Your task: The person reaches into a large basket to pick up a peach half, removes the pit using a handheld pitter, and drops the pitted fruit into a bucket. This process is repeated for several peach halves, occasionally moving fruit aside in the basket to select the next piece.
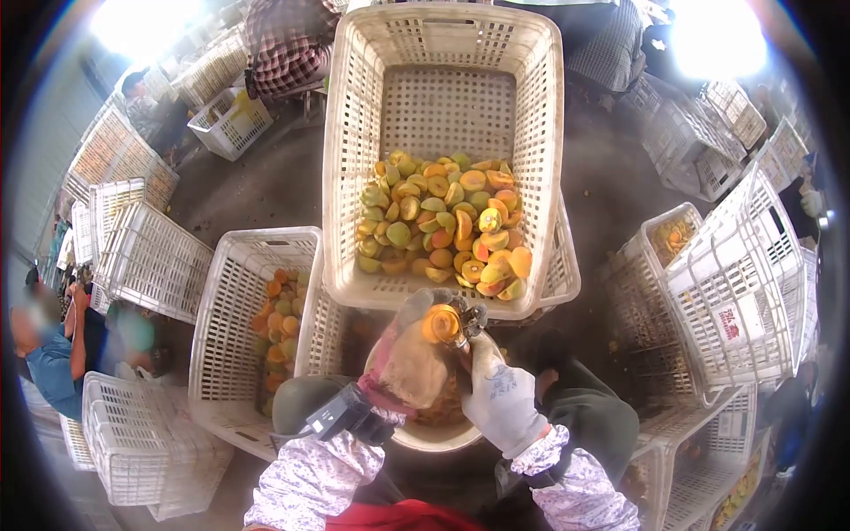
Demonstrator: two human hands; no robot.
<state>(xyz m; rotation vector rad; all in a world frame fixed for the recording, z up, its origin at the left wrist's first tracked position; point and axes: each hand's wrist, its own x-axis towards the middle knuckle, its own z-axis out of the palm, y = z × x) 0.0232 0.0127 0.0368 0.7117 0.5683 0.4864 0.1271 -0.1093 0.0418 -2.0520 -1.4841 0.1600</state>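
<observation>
My left hand (409, 363), in a stained pinkish glove, is closed around an orange peach half (440, 325), its cut side facing up. Against the fruit's right side, my right hand (505, 396), in a greyish-white glove, grips a small metal tool (463, 340); its working end is mostly hidden by fingers and fruit. Beneath both hands stands a round pale bucket (434, 439) with orange-brown bits inside. Just beyond them, a large white crate (354, 177) slopes toward me, with many cut peach halves (434, 212) gathered at its near end.
To the left stands another white crate (232, 354) of orange fruit halves. Stacked crates (146, 434) fill the lower left, and more crates (730, 310) are piled on the right. A person in a blue top (55, 372) sits at far left; others work at the back.
</observation>
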